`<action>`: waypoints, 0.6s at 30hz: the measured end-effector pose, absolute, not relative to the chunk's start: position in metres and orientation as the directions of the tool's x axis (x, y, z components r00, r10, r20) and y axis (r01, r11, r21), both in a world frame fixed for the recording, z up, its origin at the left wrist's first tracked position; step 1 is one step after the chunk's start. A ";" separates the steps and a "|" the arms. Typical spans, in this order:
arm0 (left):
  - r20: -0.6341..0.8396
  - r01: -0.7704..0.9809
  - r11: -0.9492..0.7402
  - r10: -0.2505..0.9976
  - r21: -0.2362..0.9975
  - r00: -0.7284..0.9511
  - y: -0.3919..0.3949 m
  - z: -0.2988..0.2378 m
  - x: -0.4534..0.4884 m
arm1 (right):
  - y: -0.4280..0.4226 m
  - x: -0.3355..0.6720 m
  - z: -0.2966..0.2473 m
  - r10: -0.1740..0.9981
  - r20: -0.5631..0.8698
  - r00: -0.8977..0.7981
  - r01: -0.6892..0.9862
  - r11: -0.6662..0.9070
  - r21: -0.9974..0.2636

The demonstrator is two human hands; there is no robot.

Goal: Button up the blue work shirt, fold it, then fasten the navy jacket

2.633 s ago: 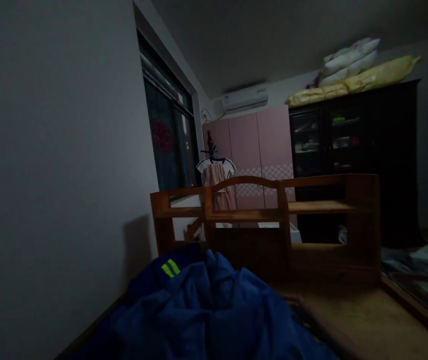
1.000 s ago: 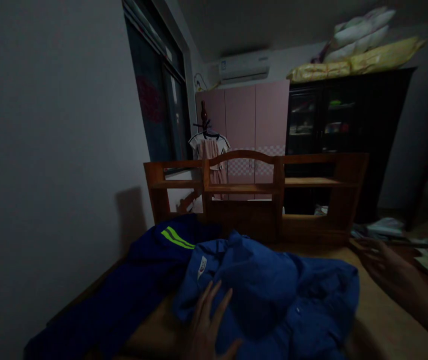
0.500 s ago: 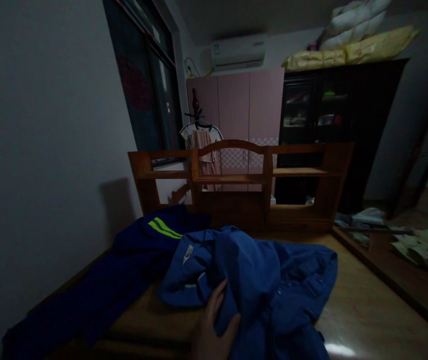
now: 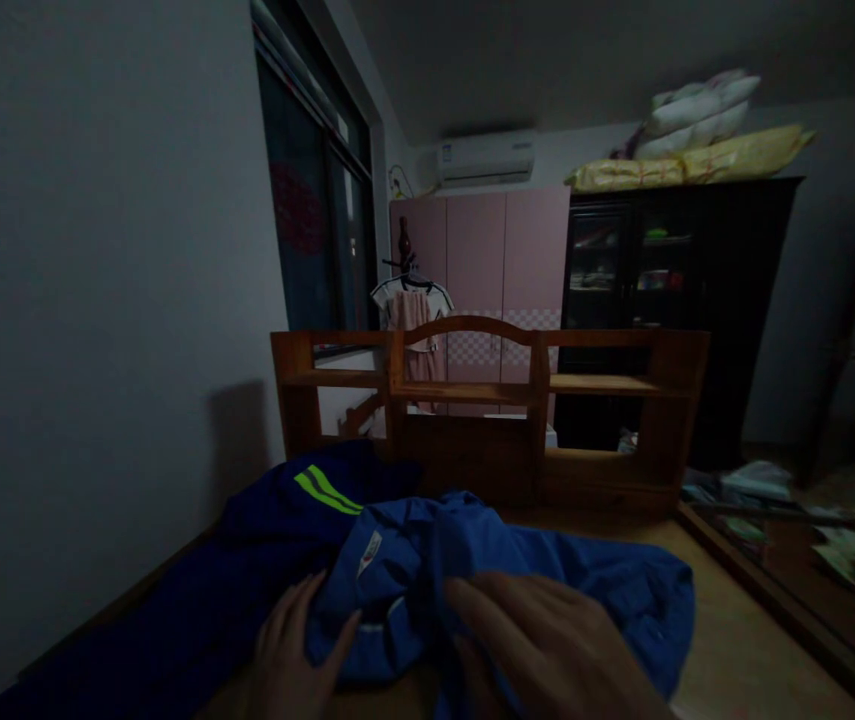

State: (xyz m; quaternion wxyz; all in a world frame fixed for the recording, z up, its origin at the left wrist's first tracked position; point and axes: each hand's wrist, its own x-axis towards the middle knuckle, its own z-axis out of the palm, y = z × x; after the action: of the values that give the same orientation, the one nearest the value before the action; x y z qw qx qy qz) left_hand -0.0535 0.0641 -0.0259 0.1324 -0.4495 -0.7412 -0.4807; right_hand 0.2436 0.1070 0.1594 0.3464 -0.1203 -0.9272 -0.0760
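Crumpled blue jacket (image 4: 584, 580) on the desk (image 4: 742, 650) by its near edge, long axis left to right, labelled collar pointing left, left hand (image 4: 288, 655) at that collar, grip loose and open, right hand (image 4: 554, 650) spread flat on top.

**A:** Standing in here, and it's pretty dim. There's a plain grey wall (image 4: 97, 300) on the left, then a dark window (image 4: 314, 230) with some red decoration on the glass.

**B:** Yep. The far end has a pink wardrobe (image 4: 502, 250) with an air conditioner (image 4: 485, 158) above it. Right beside that is a black glass-door cabinet (image 4: 667, 280) with bedding (image 4: 697, 150) piled on top.

**A:** A wooden shelf unit (image 4: 487, 400) stands at the back of the worktop (image 4: 734, 650). Pinkish clothes on a hanger (image 4: 412, 310) hang behind it.

**B:** The floor (image 4: 794, 540) off to the right has stuff scattered on it, too dark to tell what.
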 end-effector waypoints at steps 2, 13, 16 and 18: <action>0.520 0.710 0.242 0.534 0.662 -0.667 0.063 -0.033 -0.071 | 0.130 0.197 0.143 0.236 0.534 -0.812 0.293 0.956 0.022; 0.525 0.745 -0.005 0.713 0.667 -0.465 0.088 -0.008 -0.040 | 0.233 0.078 0.044 0.385 0.434 -0.815 0.554 0.738 0.386; 0.472 0.709 -0.010 0.753 0.705 -0.458 0.099 0.022 -0.037 | 0.238 0.093 0.073 0.407 0.457 -0.791 0.589 0.710 0.387; 0.472 0.709 0.012 0.738 0.705 -0.482 0.108 0.049 -0.043 | 0.249 0.110 0.105 0.455 0.496 -0.739 0.654 0.662 0.367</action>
State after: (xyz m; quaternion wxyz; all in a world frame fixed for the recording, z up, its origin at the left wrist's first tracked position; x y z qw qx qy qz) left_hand -0.0427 0.1085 0.0492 -0.0148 -0.5088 -0.7112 -0.4848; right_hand 0.1101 0.2490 0.1047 0.1840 -0.3105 -0.8927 -0.2698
